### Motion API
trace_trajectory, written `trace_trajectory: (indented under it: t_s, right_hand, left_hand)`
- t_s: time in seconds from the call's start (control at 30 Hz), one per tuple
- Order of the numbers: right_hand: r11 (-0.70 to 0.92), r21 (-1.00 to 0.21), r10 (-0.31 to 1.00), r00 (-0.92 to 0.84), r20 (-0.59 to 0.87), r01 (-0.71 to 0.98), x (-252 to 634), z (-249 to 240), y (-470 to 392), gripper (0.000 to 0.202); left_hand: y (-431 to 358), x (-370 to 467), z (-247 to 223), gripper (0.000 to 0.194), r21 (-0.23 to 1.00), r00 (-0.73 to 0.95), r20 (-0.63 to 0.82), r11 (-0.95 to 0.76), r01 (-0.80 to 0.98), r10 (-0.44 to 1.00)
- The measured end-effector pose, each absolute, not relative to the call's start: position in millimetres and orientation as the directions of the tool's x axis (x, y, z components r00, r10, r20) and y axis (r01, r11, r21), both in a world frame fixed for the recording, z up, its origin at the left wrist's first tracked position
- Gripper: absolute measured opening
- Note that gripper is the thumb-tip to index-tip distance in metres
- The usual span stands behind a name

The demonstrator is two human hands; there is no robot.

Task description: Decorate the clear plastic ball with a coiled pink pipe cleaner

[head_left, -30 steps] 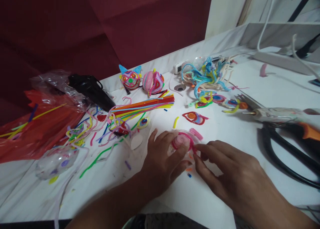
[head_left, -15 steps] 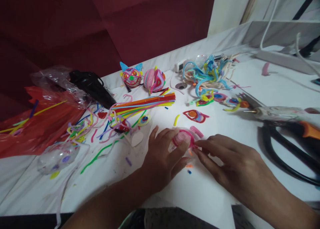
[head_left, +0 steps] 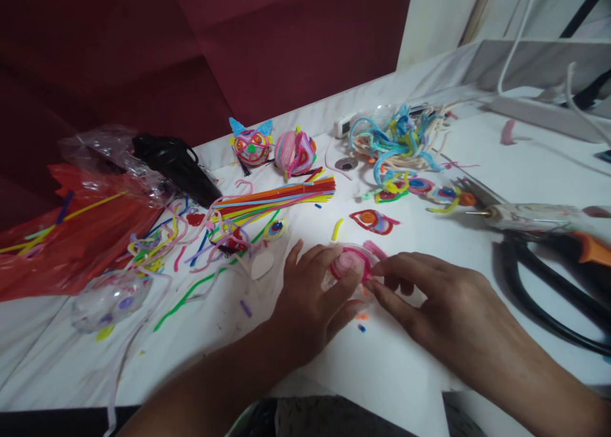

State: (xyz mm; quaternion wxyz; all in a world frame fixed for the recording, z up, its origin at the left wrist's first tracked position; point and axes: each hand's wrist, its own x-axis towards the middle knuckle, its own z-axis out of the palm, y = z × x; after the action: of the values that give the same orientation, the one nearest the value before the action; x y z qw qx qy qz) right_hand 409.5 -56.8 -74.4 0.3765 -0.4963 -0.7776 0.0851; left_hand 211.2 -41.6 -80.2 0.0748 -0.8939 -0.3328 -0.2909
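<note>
A round pink coil (head_left: 351, 263) edged with a darker magenta strip lies on the white table between my hands. My left hand (head_left: 312, 291) steadies it from the left, fingers along its upper edge and one across its lower part. At the coil's right edge, my right hand (head_left: 420, 291) pinches the magenta strip (head_left: 370, 265) between thumb and fingertip; the strip's tip is mostly hidden. A short pink piece (head_left: 375, 249) sits just behind the coil. Farther back lies an eye-shaped coil piece (head_left: 375, 221) with an orange centre and red outline.
Black-handled scissors (head_left: 548, 297) and a pointed tool (head_left: 525, 215) lie at right. Behind are a bundle of coloured strips (head_left: 286, 195), two decorated balls (head_left: 251, 146) and a tangle of blue and cream strips (head_left: 401, 141). A black glue gun (head_left: 176, 166) rests on plastic at left.
My right hand has shifted slightly, its fingertips pressing closer along the coil's right edge. The left hand and the coil stay in place.
</note>
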Motion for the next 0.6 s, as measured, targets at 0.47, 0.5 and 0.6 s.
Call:
trace_trajectory:
  t_s: [0.47,0.5,0.6]
  right_hand:
    - [0.367,-0.675,0.918,-0.365,0.153,0.640,419,-56,-22,0.003]
    - [0.359,-0.660,0.920,-0.369,0.130,0.661,419,-54,-21,0.003]
    - [0.359,-0.586,0.914,-0.401,0.062,0.727,416,-44,-20,0.005]
  left_hand:
    - [-42,209,-83,0.032,0.038,0.616,0.570,-0.766,0.641,0.544]
    - [-42,209,-83,0.032,0.037,0.617,0.564,-0.764,0.644,0.548]
    - [-42,208,-84,0.032,0.024,0.619,0.563,-0.759,0.651,0.549]
